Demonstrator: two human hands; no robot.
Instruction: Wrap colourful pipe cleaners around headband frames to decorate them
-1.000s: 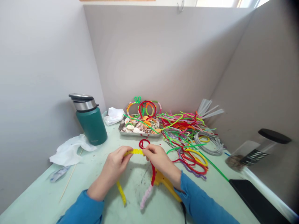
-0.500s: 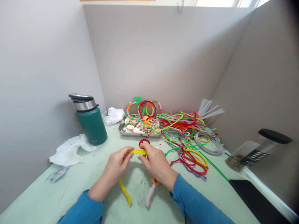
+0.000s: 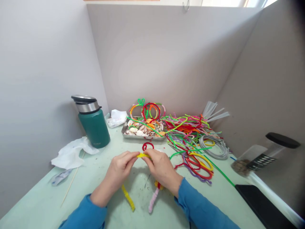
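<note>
Between my hands runs a short stretch of yellow pipe cleaner (image 3: 143,155), coiled and fuzzy. My left hand (image 3: 121,168) pinches its left side with thumb and fingertips. On the right side, my right hand (image 3: 159,165) grips it the same way. A yellow coiled end (image 3: 128,197) hangs below my left hand. Beneath my right hand a pink coiled end (image 3: 153,200) sticks out, with a bit of red and orange at its top. A red pipe cleaner curl (image 3: 148,146) shows just beyond my fingers. My palms hide the parts in between.
Behind, a metal tray (image 3: 143,138) holds shells, with coloured pipe cleaner rings (image 3: 151,112) above it. A pipe cleaner heap (image 3: 188,127) and grey wire coil (image 3: 215,148) lie right. A green bottle (image 3: 94,128) and tissue (image 3: 71,154) stand left; a black tablet-like slab (image 3: 262,206) lies front right.
My fingers have come closer together, so less of the yellow pipe cleaner shows between them. The whole view has shifted very slightly.
</note>
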